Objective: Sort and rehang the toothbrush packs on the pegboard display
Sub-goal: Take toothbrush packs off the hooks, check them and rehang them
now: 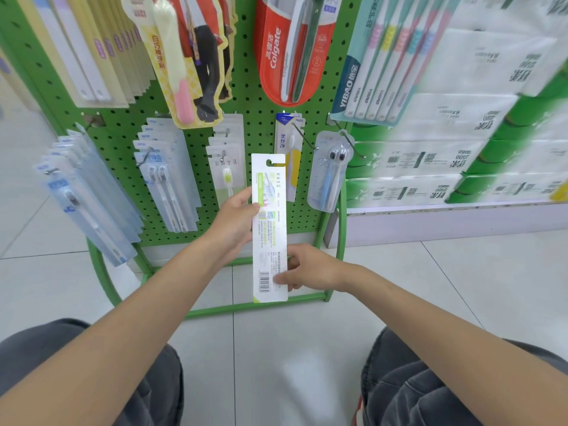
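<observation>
Left hand (236, 216) grips toothbrush pack (270, 229) at its left edge, upper half. Right hand (310, 267) pinches lower right edge by barcode.
Pack upright, printed back toward camera, hang hole on top, on no hook. Held in front of pegboard (255, 124) near bottom edge, between green-brush stack (226, 167) and yellow pack (289, 155).
Judged mid-task. Lower-row hooks mostly loaded: blue packs (83, 204) at left edge, twin-brush stack (166, 186), blue pair (330, 170) near right edge.
Left to do: match this pack, likely to green-brush stack, and thread hole onto hook.
Tissue packs (461, 149) beyond right edge.
</observation>
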Demonstrator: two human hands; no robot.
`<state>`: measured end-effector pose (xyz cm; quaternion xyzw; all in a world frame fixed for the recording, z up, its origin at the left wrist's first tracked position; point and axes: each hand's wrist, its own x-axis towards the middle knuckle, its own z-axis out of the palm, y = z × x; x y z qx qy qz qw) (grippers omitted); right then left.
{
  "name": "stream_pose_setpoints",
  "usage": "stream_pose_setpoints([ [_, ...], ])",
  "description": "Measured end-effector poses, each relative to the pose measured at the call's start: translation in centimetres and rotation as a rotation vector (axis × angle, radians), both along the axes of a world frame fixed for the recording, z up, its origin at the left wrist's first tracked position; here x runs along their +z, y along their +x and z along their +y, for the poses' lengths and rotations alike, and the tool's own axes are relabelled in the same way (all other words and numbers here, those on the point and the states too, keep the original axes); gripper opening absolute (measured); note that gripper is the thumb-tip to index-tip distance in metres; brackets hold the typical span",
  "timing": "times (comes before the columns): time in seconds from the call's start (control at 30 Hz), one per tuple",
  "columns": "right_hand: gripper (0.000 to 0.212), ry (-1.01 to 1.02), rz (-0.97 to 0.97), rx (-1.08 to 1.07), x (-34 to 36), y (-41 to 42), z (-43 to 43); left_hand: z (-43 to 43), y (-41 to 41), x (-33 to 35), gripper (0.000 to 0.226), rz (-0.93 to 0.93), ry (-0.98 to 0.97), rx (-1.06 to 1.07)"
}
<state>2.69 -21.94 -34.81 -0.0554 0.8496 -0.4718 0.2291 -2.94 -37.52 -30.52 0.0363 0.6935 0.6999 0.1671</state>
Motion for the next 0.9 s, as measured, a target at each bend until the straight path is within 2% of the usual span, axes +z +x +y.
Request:
stream_pose_setpoints([
  [0.1, 0.013, 0.004, -0.003, -0.013, -0.1, -0.2, 0.1, 0.0, 0.1, 0.0, 0.037, -0.002, 0.009, -0.022],
  [0.17, 0.014, 0.021, -0.006, -0.019, -0.1, -0.2, 0.2, 0.0, 0.2, 0.0, 0.036, -0.003, 0.004, -0.042],
  [0.23, 0.022, 0.052, -0.013, -0.029, 0.0, -0.2, 0.2, 0.1, 0.3, 0.0, 0.037, -0.009, 0.004, -0.055],
  [0.37, 0.057, 0.05, -0.028, -0.137, 0.7, -0.6, 0.4, 0.2, 0.4, -0.1, 0.034, -0.012, -0.018, -0.111],
  [0.47, 0.067, 0.023, 0.033, -0.281, 1.9, -1.3, 1.1, 0.3, 0.5, -0.2, 0.034, -0.002, -0.08, -0.169],
  [0.67, 0.044, -0.108, 0.214, -0.49, 4.2, -2.4, 2.4, 0.7, 0.6, -0.6, 0.035, -0.04, -0.144, -0.209],
  [0.9, 0.042, -0.207, 0.252, -0.598, 5.0, -2.8, 3.0, 1.2, 0.8, -1.2, 0.041, -0.018, -0.19, -0.205],
])
